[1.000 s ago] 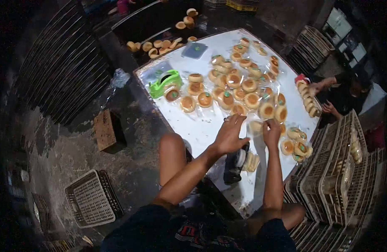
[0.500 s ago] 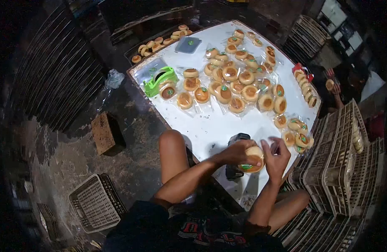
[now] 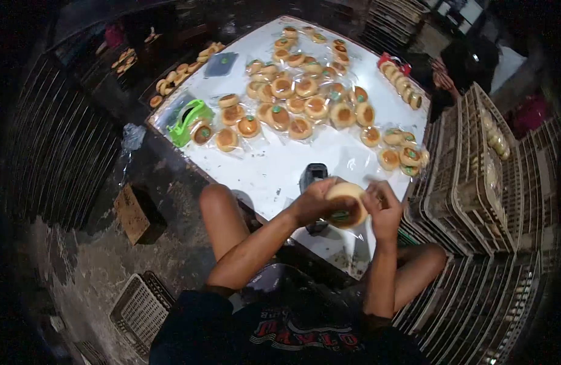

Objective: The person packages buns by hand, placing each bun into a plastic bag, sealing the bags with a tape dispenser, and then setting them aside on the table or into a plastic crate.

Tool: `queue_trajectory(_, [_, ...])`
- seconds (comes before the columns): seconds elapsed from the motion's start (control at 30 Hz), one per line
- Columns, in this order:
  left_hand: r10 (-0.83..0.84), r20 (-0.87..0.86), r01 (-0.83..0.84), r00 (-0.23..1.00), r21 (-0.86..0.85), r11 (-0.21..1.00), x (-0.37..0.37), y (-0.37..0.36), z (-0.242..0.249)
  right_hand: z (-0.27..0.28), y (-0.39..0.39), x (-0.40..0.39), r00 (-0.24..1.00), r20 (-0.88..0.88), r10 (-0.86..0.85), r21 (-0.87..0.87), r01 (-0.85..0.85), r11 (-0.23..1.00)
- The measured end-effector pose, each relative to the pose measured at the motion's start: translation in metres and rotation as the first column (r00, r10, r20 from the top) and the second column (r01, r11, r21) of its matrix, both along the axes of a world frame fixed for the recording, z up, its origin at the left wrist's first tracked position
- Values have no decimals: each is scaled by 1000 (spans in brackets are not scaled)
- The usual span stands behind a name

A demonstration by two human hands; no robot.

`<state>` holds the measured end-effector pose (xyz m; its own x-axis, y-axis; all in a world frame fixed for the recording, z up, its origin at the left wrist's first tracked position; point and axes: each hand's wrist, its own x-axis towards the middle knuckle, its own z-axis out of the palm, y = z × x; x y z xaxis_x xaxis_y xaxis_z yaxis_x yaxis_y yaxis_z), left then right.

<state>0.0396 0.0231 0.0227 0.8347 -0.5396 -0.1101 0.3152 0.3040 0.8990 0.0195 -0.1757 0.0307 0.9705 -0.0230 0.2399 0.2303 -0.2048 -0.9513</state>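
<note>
— Since half a second back, our hands have lifted the wrapped bun (image 3: 346, 205) a little nearer to us, and the whole table (image 3: 280, 167) has slid toward eleven o'clock in the head view as we turned our head.

— Agreed. What do we hold now?

— Our left hand (image 3: 312, 204) is clamped on the bun's nine o'clock side, and our right hand (image 3: 384, 210) pinches the clear wrapper at its three o'clock side. The bun sits between both palms, tilted, above the table's near edge.

— And just behind it?

— A black tape dispenser (image 3: 312, 176) stands on the table at eleven o'clock from the bun, partly hidden by our left hand.

— Farther off?

— At twelve o'clock lies a spread of bagged buns (image 3: 298, 103), many with green stickers. A green tape dispenser (image 3: 190, 121) rests at ten o'clock, near the table's far-left edge. A small cluster of buns (image 3: 402, 155) lies at one o'clock.

— Anyone else?

— At the one o'clock end of the table, another person's hand (image 3: 443, 82) is near a row of buns (image 3: 402, 82). Stacked crates (image 3: 475, 176) stand at three o'clock, and a basket (image 3: 140, 310) sits on the floor at eight o'clock.
</note>
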Motion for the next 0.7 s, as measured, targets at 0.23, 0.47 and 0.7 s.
queue_trajectory(0.23, [91, -276, -137, 957, -152, 979, -16, -14, 2, -24, 1, -14, 936, -280, -212, 193, 271, 943])
queue_trajectory(0.47, [360, -18, -359, 933, 42, 932, -16, -21, -20, -38, 31, -17, 719, 622, -310, -264, 566, 781])
queue_trajectory(0.7, [273, 743, -660, 611, 287, 694, -24, -32, -10, -50, 11, -24, 894, -418, 162, 357, -3, 934])
